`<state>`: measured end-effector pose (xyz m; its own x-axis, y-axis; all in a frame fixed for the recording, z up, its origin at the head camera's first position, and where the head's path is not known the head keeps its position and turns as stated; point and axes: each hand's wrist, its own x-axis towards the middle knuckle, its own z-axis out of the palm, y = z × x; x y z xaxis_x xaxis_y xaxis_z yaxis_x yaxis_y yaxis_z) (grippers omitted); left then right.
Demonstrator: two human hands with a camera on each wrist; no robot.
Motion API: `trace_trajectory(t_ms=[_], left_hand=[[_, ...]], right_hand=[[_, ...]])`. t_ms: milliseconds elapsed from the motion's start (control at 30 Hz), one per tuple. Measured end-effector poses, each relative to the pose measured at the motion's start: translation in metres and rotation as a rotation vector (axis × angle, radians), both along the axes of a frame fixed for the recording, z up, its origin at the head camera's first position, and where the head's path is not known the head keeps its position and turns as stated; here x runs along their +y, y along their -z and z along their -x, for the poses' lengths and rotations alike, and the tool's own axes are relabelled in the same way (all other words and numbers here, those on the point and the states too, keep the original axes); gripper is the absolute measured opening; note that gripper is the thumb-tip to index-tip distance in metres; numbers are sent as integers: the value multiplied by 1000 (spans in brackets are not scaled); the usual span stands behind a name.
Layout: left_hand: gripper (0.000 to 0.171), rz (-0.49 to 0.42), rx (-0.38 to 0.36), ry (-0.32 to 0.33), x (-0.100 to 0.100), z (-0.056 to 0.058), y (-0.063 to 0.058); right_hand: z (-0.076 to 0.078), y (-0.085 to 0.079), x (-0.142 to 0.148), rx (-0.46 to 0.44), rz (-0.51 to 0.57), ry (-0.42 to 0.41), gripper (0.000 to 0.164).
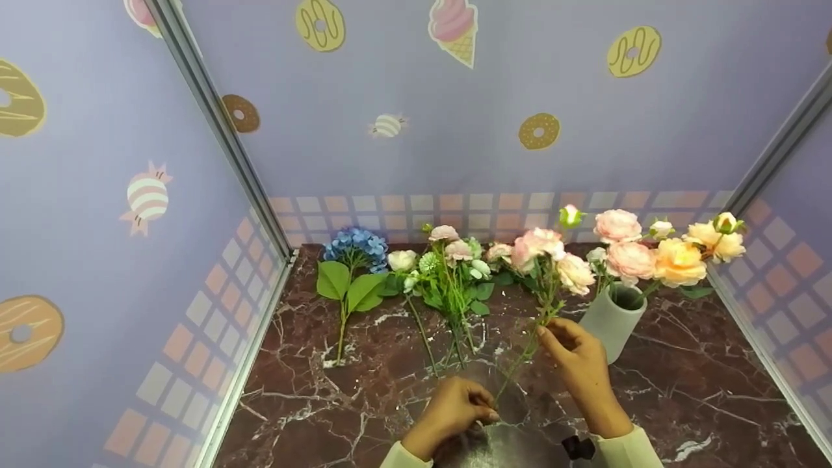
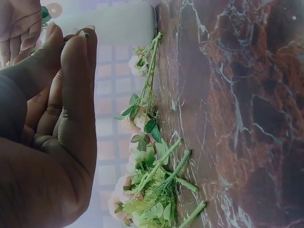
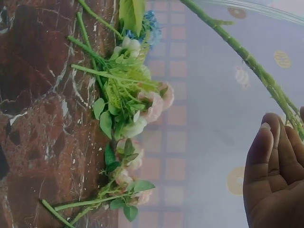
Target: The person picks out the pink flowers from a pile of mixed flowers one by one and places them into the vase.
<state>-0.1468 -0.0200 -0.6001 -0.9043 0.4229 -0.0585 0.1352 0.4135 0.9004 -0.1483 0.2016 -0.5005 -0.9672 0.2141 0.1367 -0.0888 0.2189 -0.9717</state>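
Note:
A long-stemmed artificial rose spray with pale pink blooms [image 1: 538, 248] is held slanted above the table between both hands. My left hand [image 1: 455, 409] pinches the lower end of its green stem [image 3: 237, 50] between thumb and forefinger; in the left wrist view only a tip shows at the fingertips. Higher up, just below the blooms, my right hand [image 1: 582, 367] grips the same stem with thumb and fingers. Close beyond the right hand stands a pale grey vase [image 1: 604, 325], holding pink roses [image 1: 629, 261] and a peach-orange rose [image 1: 679, 262].
On the dark marbled table [image 1: 312, 416] lie a blue hydrangea [image 1: 356, 249] with large leaves, a white rose [image 1: 402, 260] and a cluster of green and pink stems [image 1: 455, 292]. Patterned purple walls [image 1: 487, 162] enclose the back and sides. A small black object [image 1: 577, 447] is by the right sleeve.

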Motion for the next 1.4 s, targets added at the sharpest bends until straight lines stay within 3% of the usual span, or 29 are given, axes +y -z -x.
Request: trace_trajectory(t_ms=[100, 267, 500, 700, 867, 1000, 1100, 1200, 1400], left_hand=[[7, -23, -34, 9, 1, -1, -1], [10, -82, -106, 16, 1, -2, 1], [11, -68, -91, 12, 0, -1, 3], [12, -83, -93, 12, -2, -2, 5], [12, -89, -86, 7, -1, -3, 6], [14, -141, -107, 6, 0, -1, 5], [22, -178, -119, 7, -2, 1, 5], [32, -156, -83, -10, -5, 5, 4], [39, -140, -134, -33, -11, 5, 2]], right_hand=[[-7, -15, -3, 1, 15, -14, 23], [-3, -8, -1, 33, 56, -23, 22], [6, 14, 7, 39, 114, -3, 22], [2, 16, 9, 90, 178, -6, 21], [0, 13, 13, 63, 230, -18, 20], [-2, 9, 20, 97, 224, -29, 21], [-3, 1, 32, 174, 189, -11, 19], [-7, -14, 51, 234, 169, 48, 21], [-13, -56, 96, 332, 128, 302, 26]])
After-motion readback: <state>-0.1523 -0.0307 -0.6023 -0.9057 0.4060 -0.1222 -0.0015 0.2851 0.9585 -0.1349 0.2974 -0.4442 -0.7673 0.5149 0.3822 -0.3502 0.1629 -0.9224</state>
